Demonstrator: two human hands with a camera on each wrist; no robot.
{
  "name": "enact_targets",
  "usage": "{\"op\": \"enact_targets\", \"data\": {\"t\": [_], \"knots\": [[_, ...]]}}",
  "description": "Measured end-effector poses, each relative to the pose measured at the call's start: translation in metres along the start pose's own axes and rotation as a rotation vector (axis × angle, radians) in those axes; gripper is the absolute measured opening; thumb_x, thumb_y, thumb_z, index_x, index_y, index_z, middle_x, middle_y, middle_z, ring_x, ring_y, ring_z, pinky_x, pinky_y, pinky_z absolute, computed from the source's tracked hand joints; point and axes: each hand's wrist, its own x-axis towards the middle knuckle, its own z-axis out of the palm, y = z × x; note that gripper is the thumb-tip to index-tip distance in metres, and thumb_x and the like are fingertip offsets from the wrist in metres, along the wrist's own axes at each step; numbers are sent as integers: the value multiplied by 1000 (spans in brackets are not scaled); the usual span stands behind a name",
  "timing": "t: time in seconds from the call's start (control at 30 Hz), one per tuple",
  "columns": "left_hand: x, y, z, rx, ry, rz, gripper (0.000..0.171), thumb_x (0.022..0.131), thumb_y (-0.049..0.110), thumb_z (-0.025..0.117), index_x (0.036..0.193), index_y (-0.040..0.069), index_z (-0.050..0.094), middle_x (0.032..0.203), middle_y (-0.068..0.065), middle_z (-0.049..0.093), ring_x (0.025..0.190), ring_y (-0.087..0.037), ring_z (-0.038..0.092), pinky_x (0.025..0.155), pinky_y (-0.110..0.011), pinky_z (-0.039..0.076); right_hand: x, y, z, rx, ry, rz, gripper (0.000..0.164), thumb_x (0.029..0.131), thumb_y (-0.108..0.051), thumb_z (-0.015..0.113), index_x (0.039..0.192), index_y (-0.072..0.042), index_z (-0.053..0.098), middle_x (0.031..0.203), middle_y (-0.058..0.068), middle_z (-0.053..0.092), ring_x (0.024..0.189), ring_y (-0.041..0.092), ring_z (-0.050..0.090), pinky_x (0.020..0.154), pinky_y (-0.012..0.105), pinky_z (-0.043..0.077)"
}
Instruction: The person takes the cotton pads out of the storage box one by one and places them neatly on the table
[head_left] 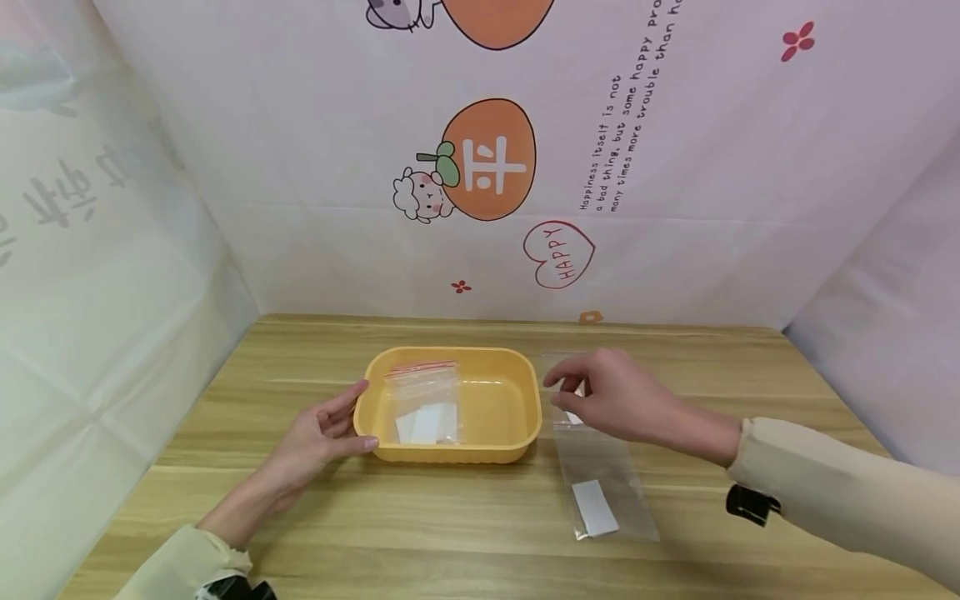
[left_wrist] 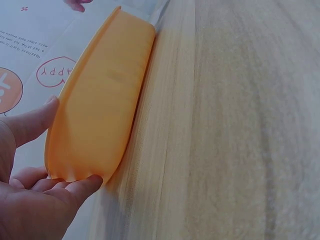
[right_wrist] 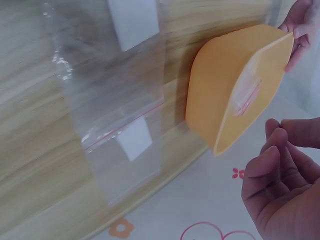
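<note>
A yellow plastic tray (head_left: 508, 357) stands on the table, with my left hand (head_left: 311, 442) gripping its left end. In the left wrist view, the thumb and fingers of that hand hold the tray's rim and outer wall. Inside the tray lies a clear zip bag (head_left: 423, 387) with red lines at its top and white cards in it. Right of the tray, my right hand (head_left: 611, 396) hovers with loosely bent fingers, holding nothing. Beneath and in front of it are clear bags (head_left: 600, 462) on the table, showing white cards (head_left: 596, 507); the hand partly hides the farther one.
The wooden table (head_left: 450, 533) ends at a printed cloth backdrop (head_left: 337, 208) behind the tray. Pale cloth (head_left: 97, 275) also hangs at the left and right sides.
</note>
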Motion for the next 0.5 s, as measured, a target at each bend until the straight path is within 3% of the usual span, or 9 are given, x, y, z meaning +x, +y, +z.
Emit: {"op": "enact_targets", "data": {"t": [0.3,0.5], "knots": [[0,0,1,-3,0,0,98,91,9,83,167,4,22,171,-21,18,153,-37,27,113,-31,40,28,-8,17,46,-55,-33,15,93,-5,75,108,-6,80,82,-7,73,61,9,60,57,27,53],[0,0,0,-9,-9,9,98,92,8,83,167,2,21,171,-23,17,153,-39,27,114,-35,38,51,-15,27,78,-182,-16,25,97,-6,70,122,-5,73,97,1,78,83,15,71,76,33,60]]}}
